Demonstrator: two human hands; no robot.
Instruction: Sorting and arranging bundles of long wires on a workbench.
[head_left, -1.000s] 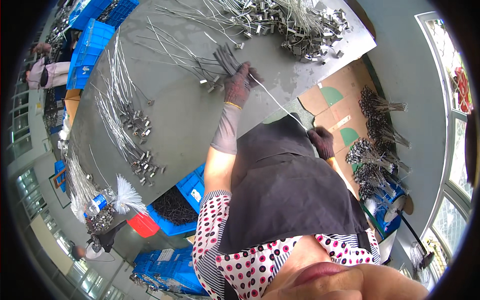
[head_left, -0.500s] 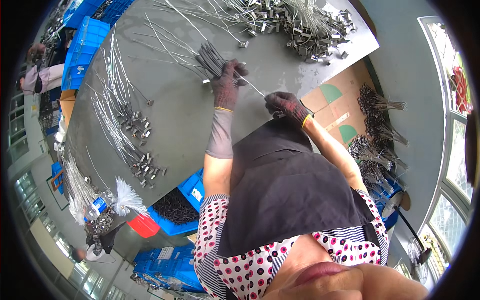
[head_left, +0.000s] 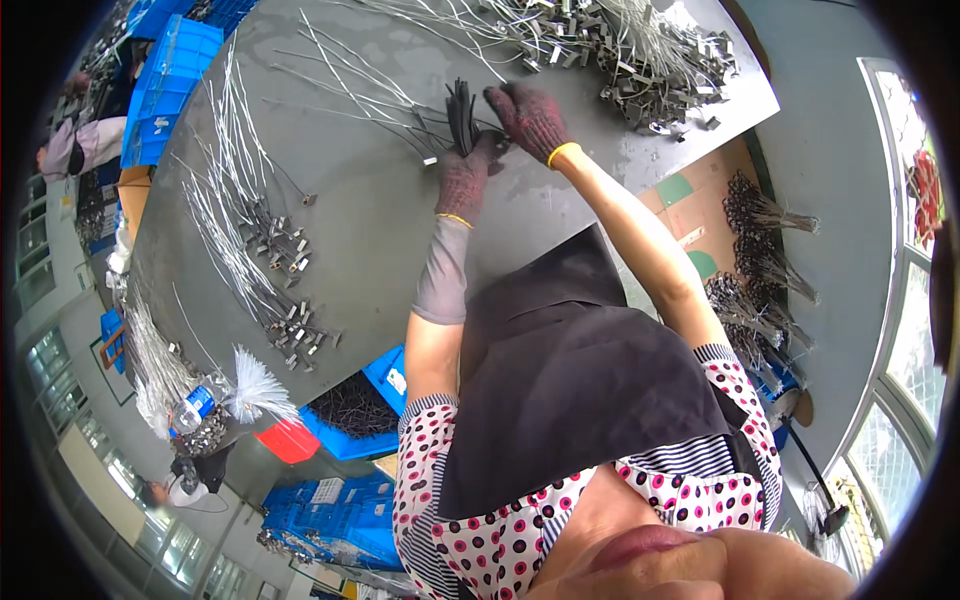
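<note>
My left hand (head_left: 468,180), in a dark red and grey knit glove with a yellow cuff, is closed around an upright bunch of short black tubes (head_left: 461,115). Pale thin wires (head_left: 365,85) fan out on the grey table to its left, one ending in a small metal connector (head_left: 430,161) beside the glove. My right hand (head_left: 532,122), gloved alike, is just up and right of the bunch. Its fingertips are slightly apart over the end of a pale wire (head_left: 475,52); the end itself is hidden under the glove.
A heap of wires with metal connectors (head_left: 665,85) covers the far right of the table (head_left: 380,225). More wire bundles (head_left: 235,220) lie left. Blue crates (head_left: 175,90) stand beyond the left edge. Cardboard (head_left: 715,215) and dark wire bundles (head_left: 765,210) are at right.
My right hand has moved up and left, from beside the apron to the bunch of tubes. The wire stretched between both hands no longer shows. My left hand has turned the tubes more upright.
</note>
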